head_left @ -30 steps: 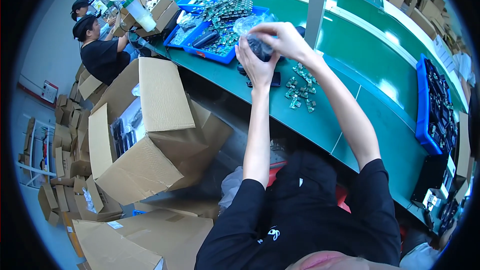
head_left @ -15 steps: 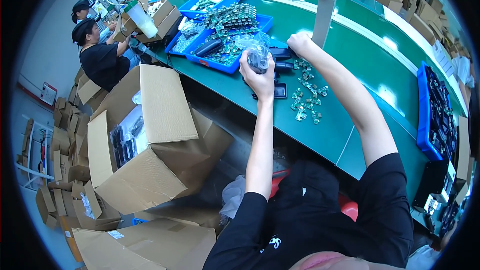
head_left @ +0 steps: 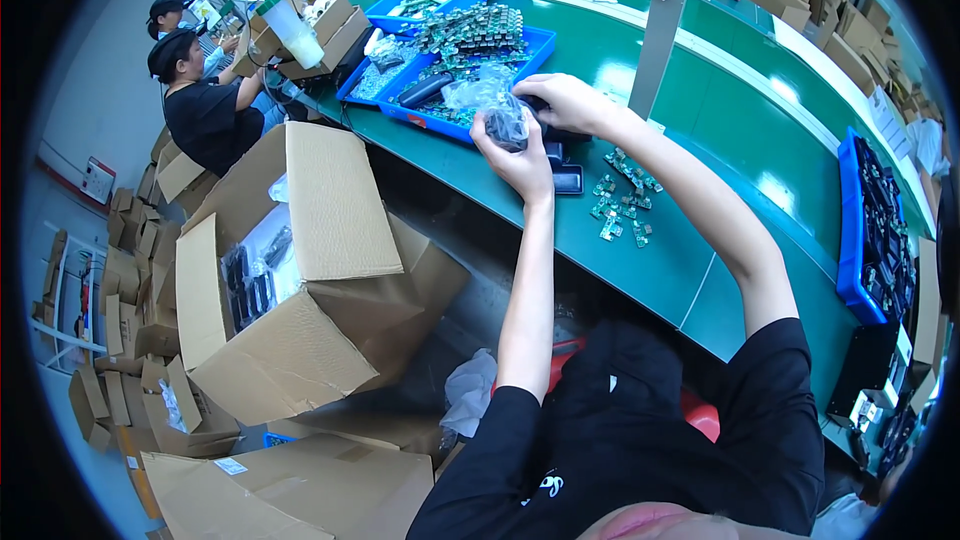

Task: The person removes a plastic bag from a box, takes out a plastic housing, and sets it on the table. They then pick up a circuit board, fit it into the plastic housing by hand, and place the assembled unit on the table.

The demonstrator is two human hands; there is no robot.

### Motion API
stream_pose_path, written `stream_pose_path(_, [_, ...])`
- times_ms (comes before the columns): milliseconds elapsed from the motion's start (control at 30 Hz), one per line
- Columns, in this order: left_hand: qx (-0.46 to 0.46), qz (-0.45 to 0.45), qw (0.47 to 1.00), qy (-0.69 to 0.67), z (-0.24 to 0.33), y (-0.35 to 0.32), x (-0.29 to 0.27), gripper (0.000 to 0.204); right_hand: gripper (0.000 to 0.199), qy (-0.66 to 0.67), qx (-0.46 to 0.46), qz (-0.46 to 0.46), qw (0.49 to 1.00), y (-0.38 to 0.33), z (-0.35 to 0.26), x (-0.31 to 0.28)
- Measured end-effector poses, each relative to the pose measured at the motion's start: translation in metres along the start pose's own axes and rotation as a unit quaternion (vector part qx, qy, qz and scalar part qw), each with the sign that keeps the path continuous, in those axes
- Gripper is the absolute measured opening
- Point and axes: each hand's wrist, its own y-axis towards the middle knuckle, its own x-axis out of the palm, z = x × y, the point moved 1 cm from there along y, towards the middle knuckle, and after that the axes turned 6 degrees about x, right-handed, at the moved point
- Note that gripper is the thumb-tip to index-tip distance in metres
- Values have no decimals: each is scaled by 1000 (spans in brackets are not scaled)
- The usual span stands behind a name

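Far left I've got an open carton (head_left: 345, 210) with bagged black parts inside. Next, a blue tray (head_left: 450, 130) piled with green boards. Left hand (head_left: 515, 158) is just off its near corner, fingers wrapped round a clear plastic bag (head_left: 485, 95) with something dark in it, above the green bench (head_left: 690, 250). Right hand (head_left: 560, 105) sits beside the bag, fingers curled over a dark object; can't tell if they're pinching it. Then black cases (head_left: 568, 178), loose boards (head_left: 625, 205), second blue tray (head_left: 852, 275).
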Motion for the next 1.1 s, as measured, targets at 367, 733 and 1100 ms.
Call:
stream_pose_path(367, [21,-29,999,38,3,1,-1,62,57,126,179,-137,966,-12,-24,-32])
stream_pose_path(733, [12,-57,998,0,5,-4,3,88,41,141,90,30,985,-13,-47,-43])
stream_pose_path(1100, [47,-96,987,117,9,1,4,97,19,270,121,194,935,-13,-44,-53])
